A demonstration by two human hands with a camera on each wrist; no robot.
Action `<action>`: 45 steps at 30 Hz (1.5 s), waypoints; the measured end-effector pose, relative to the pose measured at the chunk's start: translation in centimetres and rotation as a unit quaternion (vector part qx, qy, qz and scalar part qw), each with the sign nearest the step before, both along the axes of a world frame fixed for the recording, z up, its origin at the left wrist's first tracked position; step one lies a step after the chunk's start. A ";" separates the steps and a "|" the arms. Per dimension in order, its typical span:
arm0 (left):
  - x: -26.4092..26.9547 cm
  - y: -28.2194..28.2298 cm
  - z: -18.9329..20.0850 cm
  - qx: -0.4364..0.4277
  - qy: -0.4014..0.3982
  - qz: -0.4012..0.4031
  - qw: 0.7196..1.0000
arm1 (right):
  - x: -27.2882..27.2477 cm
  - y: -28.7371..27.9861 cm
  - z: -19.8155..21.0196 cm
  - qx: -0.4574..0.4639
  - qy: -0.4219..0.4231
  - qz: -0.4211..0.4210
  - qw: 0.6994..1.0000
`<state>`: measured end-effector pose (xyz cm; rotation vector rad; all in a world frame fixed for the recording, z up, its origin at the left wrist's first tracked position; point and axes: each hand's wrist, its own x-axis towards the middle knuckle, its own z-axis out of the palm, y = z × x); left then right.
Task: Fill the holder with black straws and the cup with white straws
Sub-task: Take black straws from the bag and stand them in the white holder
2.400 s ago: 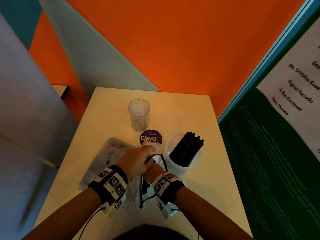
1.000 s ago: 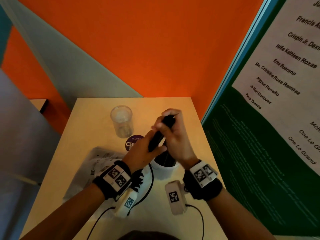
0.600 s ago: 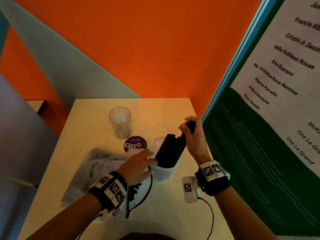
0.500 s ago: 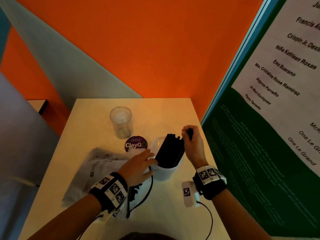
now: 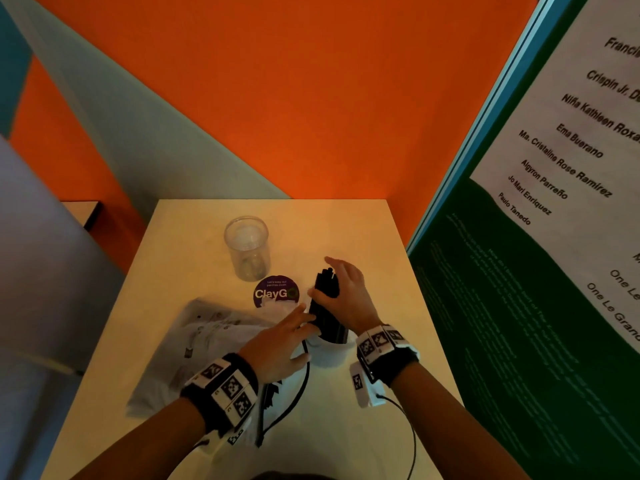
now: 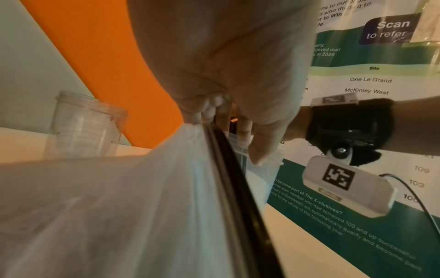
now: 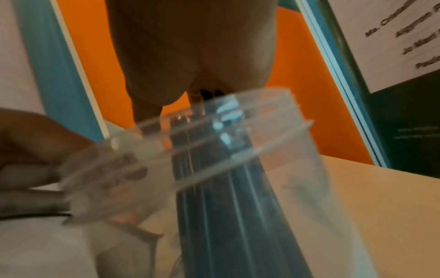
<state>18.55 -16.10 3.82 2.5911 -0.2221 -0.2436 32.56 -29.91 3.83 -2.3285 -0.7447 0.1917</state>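
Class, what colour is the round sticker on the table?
The sticker is purple with white lettering; the head view shows it best.

Head view looks steeply down at the table (image 5: 346, 230); wrist views (low, close) share the holder (image 7: 297, 188).

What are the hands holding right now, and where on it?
Right hand grips the bundle of black plastic straws round its upper half, lower ends in the clear plastic holder. Left hand touches the holder's side; a grip cannot be told.
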 end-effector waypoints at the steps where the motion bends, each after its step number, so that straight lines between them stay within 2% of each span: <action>1: 0.0 0.0 0.0 -0.002 0.001 0.002 1.000 | 0.0 0.7 -0.1 -0.005 -0.005 0.009 1.000; 4: 0.0 0.0 0.3 -0.006 -0.004 0.002 1.000 | -0.4 2.3 -0.2 0.014 -0.025 0.023 0.999; 9: -0.3 0.2 0.7 -0.029 -0.013 -0.014 0.999 | -2.0 3.3 0.1 0.051 -0.077 0.122 0.988; 11: -0.4 0.2 0.7 -0.010 -0.015 -0.021 1.000 | -1.6 2.7 0.4 0.088 -0.059 0.089 0.990; 15: -0.4 0.3 0.3 -0.001 -0.004 -0.021 1.000 | 0.4 0.3 0.7 0.208 -0.007 -0.074 0.975; 17: -0.4 0.4 0.2 -0.013 -0.003 -0.020 1.000 | 1.1 -0.8 0.5 0.174 -0.017 -0.093 0.980; 19: -0.4 0.4 0.2 -0.022 -0.001 -0.020 1.000 | 1.3 -1.4 0.0 0.058 -0.030 -0.059 0.996; 21: -0.4 0.5 0.3 -0.034 -0.002 -0.009 0.999 | 1.3 -1.7 -0.2 -0.023 -0.062 -0.034 0.997; 25: -0.8 1.2 0.5 -0.041 -0.043 0.040 0.997 | 1.0 -2.0 0.8 -0.059 -0.069 -0.043 0.995; 27: -1.1 1.8 0.6 -0.027 -0.049 0.066 0.996 | 0.0 -1.7 2.1 -0.021 -0.108 -0.047 0.993; 28: -1.1 2.1 0.6 -0.019 -0.046 0.078 0.996 | -0.9 -1.4 3.0 0.022 -0.159 -0.042 0.986; 30: -1.3 2.6 0.6 -0.019 -0.024 0.105 0.994 | -3.1 -0.6 4.3 0.115 -0.261 -0.004 0.958; 31: -1.4 2.9 0.6 -0.021 -0.014 0.119 0.993 | -4.3 0.0 4.7 0.133 -0.277 0.030 0.951; 32: -1.4 3.2 0.5 -0.023 -0.009 0.131 0.991 | -5.6 0.6 4.9 0.117 -0.253 0.076 0.957; 34: -1.3 3.7 0.3 -0.036 -0.005 0.155 0.987 | -7.6 1.8 4.5 -0.036 -0.115 0.186 0.975; 35: -1.2 3.9 0.2 -0.054 -0.002 0.166 0.985 | -8.2 2.3 3.7 -0.147 -0.038 0.245 0.958; 36: -1.2 4.0 0.1 -0.071 -0.001 0.174 0.982 | -8.7 2.8 2.8 -0.234 0.026 0.293 0.927; 37: -1.1 4.1 0.1 -0.084 -0.002 0.176 0.981 | -9.3 3.3 1.7 -0.278 0.070 0.323 0.902; 38: -1.1 4.1 0.1 -0.092 -0.008 0.174 0.980 | -9.9 3.8 1.0 -0.304 0.095 0.335 0.887; 40: -1.3 4.1 0.3 -0.103 -0.023 0.163 0.981 | -10.9 5.0 -0.3 -0.275 0.136 0.271 0.912; 42: -1.4 4.0 0.6 -0.109 -0.034 0.154 0.981 | -11.5 6.6 -1.6 -0.254 0.129 0.234 0.929; 45: -1.4 3.9 1.0 -0.110 -0.039 0.151 0.982 | -11.9 7.8 -3.1 -0.276 0.104 0.231 0.927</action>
